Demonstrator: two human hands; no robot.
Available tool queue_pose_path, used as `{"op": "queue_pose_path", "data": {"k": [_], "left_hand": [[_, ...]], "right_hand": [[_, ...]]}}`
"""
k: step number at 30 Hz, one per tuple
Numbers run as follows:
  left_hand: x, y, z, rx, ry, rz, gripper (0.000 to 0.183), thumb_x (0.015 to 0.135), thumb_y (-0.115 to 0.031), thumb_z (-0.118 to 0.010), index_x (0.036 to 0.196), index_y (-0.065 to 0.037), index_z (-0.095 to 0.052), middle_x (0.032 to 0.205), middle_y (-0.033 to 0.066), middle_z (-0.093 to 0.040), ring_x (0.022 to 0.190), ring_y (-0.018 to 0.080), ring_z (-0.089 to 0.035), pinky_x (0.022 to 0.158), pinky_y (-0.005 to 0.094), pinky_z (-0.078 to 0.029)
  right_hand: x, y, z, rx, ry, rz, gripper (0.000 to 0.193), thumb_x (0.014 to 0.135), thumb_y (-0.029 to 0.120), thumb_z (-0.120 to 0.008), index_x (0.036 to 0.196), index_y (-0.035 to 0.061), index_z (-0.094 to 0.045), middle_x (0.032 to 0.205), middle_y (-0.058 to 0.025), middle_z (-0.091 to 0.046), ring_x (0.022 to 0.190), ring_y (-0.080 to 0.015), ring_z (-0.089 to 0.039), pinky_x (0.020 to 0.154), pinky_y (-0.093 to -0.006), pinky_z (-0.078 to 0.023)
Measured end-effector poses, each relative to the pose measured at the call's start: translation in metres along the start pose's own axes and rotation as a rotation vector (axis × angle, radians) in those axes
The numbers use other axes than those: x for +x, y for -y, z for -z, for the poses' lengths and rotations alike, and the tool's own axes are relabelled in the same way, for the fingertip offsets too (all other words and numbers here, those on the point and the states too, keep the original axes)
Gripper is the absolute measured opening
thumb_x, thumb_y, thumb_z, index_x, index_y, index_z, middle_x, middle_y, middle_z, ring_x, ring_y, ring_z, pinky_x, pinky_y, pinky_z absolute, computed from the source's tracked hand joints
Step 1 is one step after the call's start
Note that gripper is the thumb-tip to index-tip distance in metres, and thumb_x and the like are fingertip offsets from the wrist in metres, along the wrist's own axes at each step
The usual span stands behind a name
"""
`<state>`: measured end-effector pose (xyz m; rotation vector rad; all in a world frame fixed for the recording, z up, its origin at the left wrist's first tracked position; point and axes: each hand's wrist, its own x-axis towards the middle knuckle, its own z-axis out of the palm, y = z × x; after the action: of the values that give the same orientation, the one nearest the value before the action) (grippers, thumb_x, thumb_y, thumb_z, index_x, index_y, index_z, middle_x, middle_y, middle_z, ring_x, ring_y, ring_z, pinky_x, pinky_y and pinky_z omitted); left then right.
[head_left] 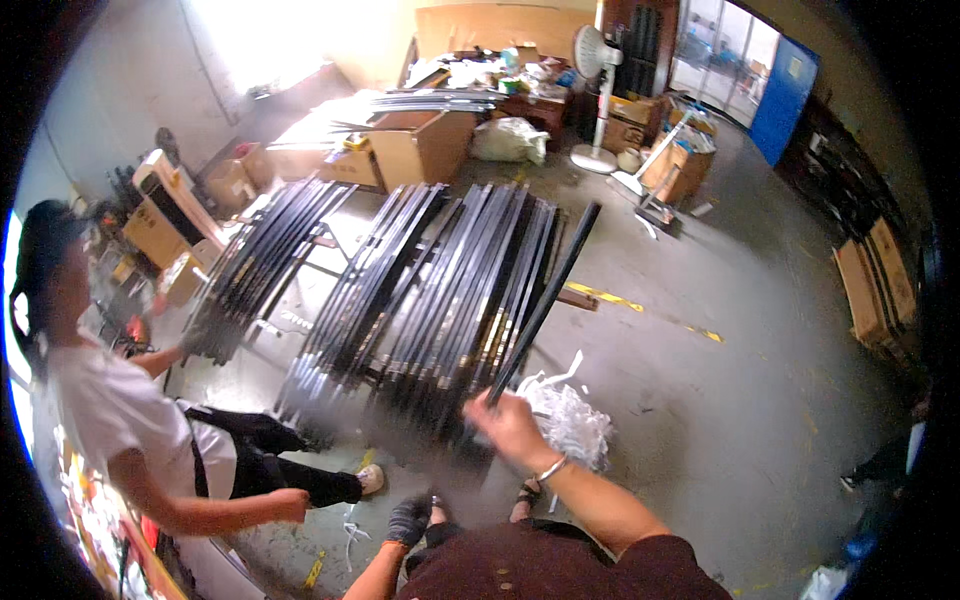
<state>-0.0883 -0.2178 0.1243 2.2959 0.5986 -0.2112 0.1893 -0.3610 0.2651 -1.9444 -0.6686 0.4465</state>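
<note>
My right hand [508, 428], bare and with a bracelet at the wrist, is closed round the lower end of a long black bar [550, 300]. The bar slants up and away to the right, alongside the right edge of a wide row of black bars [460, 270]. Low in the view, near my feet, hangs my left hand [408, 520] in a dark grey glove. Nothing shows in it, and its fingers are too unclear to read. Another stack of black bars [270, 260] lies farther left, by a co-worker's hand.
A person in a white shirt [125, 390] stands close on my left. White strips [570, 415] lie heaped on the floor to the right of the bars. Beyond are a large cardboard box [425, 150], a standing fan [598, 100] and cartons. More flat cartons [875, 285] lean at the far right.
</note>
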Motion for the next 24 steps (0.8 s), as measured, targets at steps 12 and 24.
{"op": "queue_pose_path", "data": {"k": [12, 24], "left_hand": [[-0.025, 0.1, -0.009, 0.16, 0.034, 0.194, 0.027, 0.092, -0.029, -0.05, 0.101, -0.009, -0.066, 0.093, 0.0177, -0.065, 0.084, 0.035, -0.062, 0.074, 0.0445, -0.048], [-0.006, 0.093, 0.022, 0.109, 0.2, 0.2, 0.036, 0.092, -0.025, -0.049, 0.122, -0.008, -0.06, 0.109, 0.019, -0.064, 0.098, 0.0317, -0.061, 0.085, 0.0425, -0.047]], "right_hand": [[-0.059, 0.095, -0.109, -0.225, 0.494, 0.643, 0.039, 0.078, 0.047, -0.068, 0.076, 0.0075, -0.064, 0.071, -0.0115, -0.062, 0.069, -0.0305, -0.065, 0.059, -0.0412, -0.051], [-0.016, 0.12, -0.005, -0.501, 0.261, 0.539, 0.043, 0.069, 0.021, -0.077, 0.102, 0.0061, -0.054, 0.068, -0.013, -0.063, 0.068, -0.0311, -0.065, 0.062, -0.0419, -0.053]]}}
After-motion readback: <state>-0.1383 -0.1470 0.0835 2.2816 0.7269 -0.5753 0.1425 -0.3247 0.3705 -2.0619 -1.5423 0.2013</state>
